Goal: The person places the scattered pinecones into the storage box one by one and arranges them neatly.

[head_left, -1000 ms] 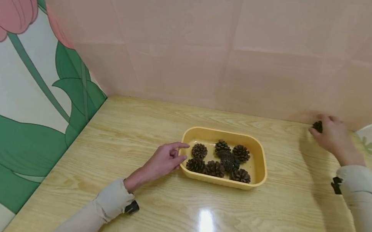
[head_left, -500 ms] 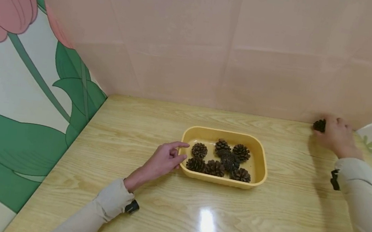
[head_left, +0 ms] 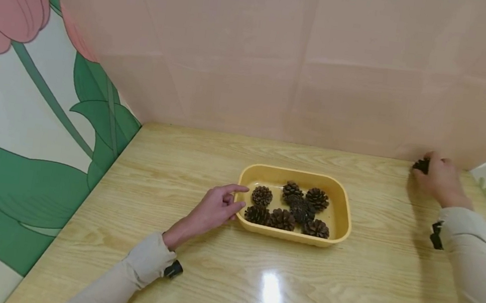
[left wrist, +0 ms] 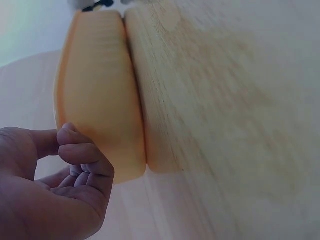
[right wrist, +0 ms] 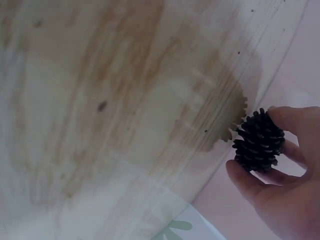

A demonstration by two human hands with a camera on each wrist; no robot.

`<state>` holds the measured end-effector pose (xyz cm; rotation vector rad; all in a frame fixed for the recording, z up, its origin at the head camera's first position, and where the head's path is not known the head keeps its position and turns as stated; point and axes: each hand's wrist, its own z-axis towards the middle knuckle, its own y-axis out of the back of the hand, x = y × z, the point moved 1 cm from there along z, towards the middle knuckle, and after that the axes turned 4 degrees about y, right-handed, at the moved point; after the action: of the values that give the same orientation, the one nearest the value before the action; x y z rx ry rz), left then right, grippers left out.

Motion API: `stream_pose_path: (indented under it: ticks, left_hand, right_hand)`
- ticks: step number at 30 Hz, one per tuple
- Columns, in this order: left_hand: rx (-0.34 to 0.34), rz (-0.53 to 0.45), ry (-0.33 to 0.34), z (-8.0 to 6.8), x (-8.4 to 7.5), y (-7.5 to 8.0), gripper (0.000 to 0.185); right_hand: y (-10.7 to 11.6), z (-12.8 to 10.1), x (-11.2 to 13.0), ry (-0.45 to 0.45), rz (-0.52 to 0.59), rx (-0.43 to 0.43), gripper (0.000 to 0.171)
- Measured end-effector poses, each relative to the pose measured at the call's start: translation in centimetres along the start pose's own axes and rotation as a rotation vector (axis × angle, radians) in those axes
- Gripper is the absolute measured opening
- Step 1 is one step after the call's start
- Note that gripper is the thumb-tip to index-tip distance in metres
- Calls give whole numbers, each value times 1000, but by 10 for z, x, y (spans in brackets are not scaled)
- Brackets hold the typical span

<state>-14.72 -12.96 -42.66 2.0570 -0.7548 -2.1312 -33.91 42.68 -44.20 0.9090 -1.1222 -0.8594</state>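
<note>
Left sleeve: beige, black cuff device at the wrist, nearest the viewer, laid across the wooden table.

Left hand: resting on the table just beside the yellow tray's left end; forefinger stretched toward the tray rim, other fingers loosely curled, gripping nothing; thumb close against the tray's outer wall, contact not certain.

Yellow tray: rounded rectangle, immediately right of the left hand, well apart from the right hand. Contents: seven loose pine cones, clustered toward the near and middle part of the tray, several touching one another.

Right sleeve: beige, same black device at the wrist, running along the table's right side.

Right hand: at the far right corner of the table, near the pink back wall. Pinching a single dark pine cone between thumb and fingertips; cone held at the fingertips, just above or at the table's far edge, which of the two cannot be told.

Left wall panel: beyond and left of the left hand, printed with a pink tulip and green leaves.
</note>
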Motion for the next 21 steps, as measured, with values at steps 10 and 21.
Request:
stream_pose_path:
  ticks: [10,21]
  left_hand:
    - [4,-4,-3,0,0,0,42]
    - [5,-1,-3,0,2,-1,41]
  right_hand:
    - [-1,-5,-2,-33,64,-34,61]
    - [0,-7,18,-46,254,-83,63]
